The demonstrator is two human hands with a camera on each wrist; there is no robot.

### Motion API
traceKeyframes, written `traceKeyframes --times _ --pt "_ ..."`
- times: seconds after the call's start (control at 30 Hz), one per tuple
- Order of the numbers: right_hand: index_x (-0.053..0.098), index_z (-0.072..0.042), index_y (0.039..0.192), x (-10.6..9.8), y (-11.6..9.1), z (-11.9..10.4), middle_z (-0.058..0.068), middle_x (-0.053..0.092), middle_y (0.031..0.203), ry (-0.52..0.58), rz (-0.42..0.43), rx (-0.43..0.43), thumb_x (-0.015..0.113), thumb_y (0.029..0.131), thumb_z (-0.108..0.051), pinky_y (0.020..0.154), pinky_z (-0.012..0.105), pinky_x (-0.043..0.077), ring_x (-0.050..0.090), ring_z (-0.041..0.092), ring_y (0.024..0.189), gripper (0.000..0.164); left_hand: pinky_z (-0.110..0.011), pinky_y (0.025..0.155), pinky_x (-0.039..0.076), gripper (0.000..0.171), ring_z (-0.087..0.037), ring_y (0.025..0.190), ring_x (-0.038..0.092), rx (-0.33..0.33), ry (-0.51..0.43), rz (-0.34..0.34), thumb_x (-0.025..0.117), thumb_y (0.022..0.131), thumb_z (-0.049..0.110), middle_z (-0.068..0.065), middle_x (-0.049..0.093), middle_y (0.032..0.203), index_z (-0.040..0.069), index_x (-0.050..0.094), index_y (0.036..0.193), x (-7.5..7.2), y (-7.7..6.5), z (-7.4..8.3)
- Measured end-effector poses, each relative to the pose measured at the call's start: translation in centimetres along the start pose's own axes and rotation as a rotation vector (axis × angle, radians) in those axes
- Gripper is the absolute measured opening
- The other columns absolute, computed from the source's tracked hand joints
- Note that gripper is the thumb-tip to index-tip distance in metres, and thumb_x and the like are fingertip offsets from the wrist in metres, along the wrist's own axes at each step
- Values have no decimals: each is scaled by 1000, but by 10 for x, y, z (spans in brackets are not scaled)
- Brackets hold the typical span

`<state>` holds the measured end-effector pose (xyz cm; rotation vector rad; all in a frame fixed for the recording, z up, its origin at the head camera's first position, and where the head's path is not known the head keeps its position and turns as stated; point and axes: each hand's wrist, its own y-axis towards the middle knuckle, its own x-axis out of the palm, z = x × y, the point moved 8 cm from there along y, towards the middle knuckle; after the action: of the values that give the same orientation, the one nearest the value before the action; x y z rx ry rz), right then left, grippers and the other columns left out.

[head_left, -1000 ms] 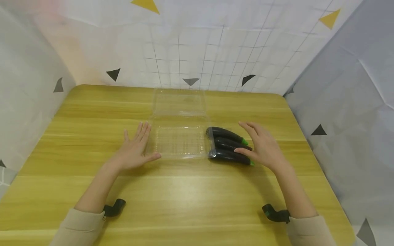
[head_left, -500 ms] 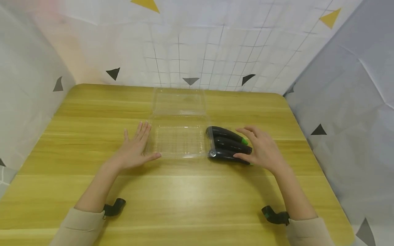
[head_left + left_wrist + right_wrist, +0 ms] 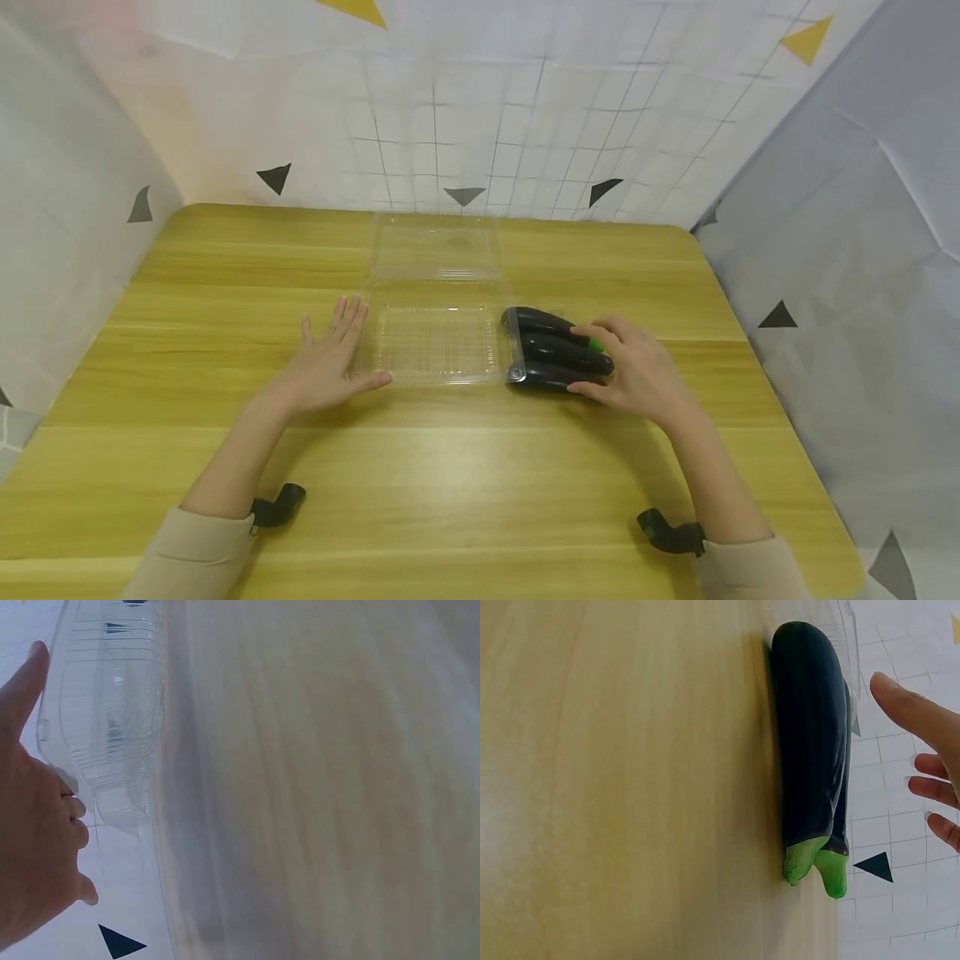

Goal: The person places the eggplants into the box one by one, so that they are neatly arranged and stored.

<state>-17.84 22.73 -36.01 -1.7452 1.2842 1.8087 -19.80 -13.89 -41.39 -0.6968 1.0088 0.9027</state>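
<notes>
Three dark eggplants [image 3: 566,352] with green stem ends lie side by side against the right wall of a clear plastic clamshell box [image 3: 442,379]. Its lid [image 3: 435,246] is folded back toward the wall. My left hand [image 3: 322,367] touches the box's left side with straight, spread fingers; in the left wrist view its thumb lies along the box wall [image 3: 112,690]. My right hand [image 3: 637,367] hovers over the eggplants' stem ends, thumb and fingers spread wide. In the right wrist view the fingers stand apart from the nearest eggplant [image 3: 810,735], with nothing between them; the third eggplant is hidden there.
All of this rests on a wood-grain table [image 3: 450,517]. A white sheet [image 3: 480,108] with grid lines and triangles rises behind it, and grey-white side sheets flank both edges. A black wrist mount [image 3: 279,506] sits on the left forearm, another [image 3: 670,533] on the right.
My right hand has come lower and slightly nearer over the eggplants' stem ends, its fingertips moving toward me. The left hand, the box and the eggplants have stayed put.
</notes>
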Motion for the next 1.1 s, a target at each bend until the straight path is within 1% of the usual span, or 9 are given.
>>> traceKeyframes --times 0.17,0.3,0.37,0.5,0.6,0.7,0.87,0.97,1.1 --pt "58 -15 128 2 -2 -1 5 55 114 3 4 -15 88 61 -47 69 42 46 55 20 83 79 -70 104 -15 108 -29 144 -18 -1 0 11 52 89 64 -17 -14 158 1 -7 152 0 -1 0" --pt "60 -15 125 5 -4 -2 4 55 111 10 -3 -19 87 63 -46 69 42 47 57 21 82 74 -70 104 -13 107 -29 144 -16 -3 0 26 54 89 62 -18 -11 159 1 -5 153 -2 -1 1" --pt "60 -16 124 7 -5 -2 3 56 109 15 -13 -15 86 64 -46 68 40 47 57 21 80 71 -71 104 -13 107 -29 144 -16 -4 5 27 55 89 61 -18 -10 159 1 -5 153 -2 -1 0" --pt "59 -15 124 13 -8 -3 2 55 108 37 -37 -6 86 67 -43 58 33 48 55 17 71 70 -70 104 -13 107 -29 144 -18 -1 11 15 52 89 64 -18 -13 158 1 -8 152 0 -1 -1" --pt "59 -14 125 17 -10 -4 3 56 110 63 -46 -4 87 67 -40 54 31 49 56 18 69 69 -70 103 -14 108 -29 143 -19 5 8 6 49 89 67 -17 -15 158 2 -10 152 1 0 -1" --pt "59 -14 124 21 -11 -4 3 57 110 89 -51 -1 87 67 -36 57 34 51 58 20 74 67 -70 104 -15 108 -28 143 -20 5 4 4 47 88 68 -17 -17 158 3 -11 152 2 0 -2" --pt "60 -15 122 26 -12 -4 2 58 111 117 -67 10 88 68 -34 70 40 54 61 22 90 64 -69 104 -15 108 -29 143 -19 8 -2 8 48 89 68 -17 -16 158 3 -11 152 2 0 -3" --pt "60 -16 122 28 -13 -5 1 58 112 106 -70 13 87 68 -35 72 41 55 61 22 95 63 -69 105 -14 108 -28 144 -19 7 -7 1 47 88 68 -16 -17 158 4 -12 152 2 0 -3" --pt "61 -18 121 33 -15 -4 1 59 114 83 -75 19 87 68 -37 74 43 55 62 24 99 61 -64 109 -10 108 -25 143 -20 3 -18 -13 47 89 68 -14 -19 157 4 -14 151 3 0 -4"
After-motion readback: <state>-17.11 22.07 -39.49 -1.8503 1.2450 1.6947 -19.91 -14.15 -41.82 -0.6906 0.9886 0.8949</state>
